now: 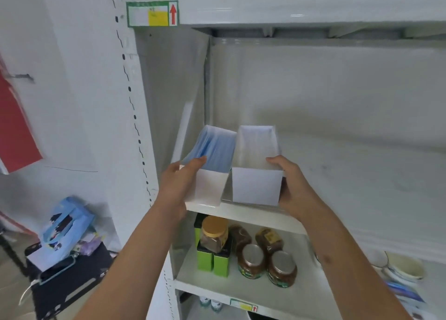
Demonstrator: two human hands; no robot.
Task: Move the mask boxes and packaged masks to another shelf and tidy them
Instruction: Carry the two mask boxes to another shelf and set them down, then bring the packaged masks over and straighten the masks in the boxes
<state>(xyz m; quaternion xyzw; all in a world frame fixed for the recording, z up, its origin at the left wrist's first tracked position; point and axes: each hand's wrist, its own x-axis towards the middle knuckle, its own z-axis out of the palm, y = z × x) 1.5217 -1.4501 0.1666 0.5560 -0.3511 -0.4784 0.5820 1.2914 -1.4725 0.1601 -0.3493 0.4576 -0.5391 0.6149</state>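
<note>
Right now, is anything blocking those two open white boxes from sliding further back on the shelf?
Nothing visible does. The left hand grips the white box of blue masks, the right hand the white box beside it, and the white shelf behind them looks bare to its back wall.

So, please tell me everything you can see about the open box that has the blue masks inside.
The box with blue masks is a plain white carton, apparently thin cardboard, long and narrow, with its top open. A stack of blue masks fills it and stands a little above the rim. It sits at the front left of the white shelf, tilted slightly leftward, close beside a second white box. The left hand grips its near left corner, fingers over the rim touching the masks.
</note>
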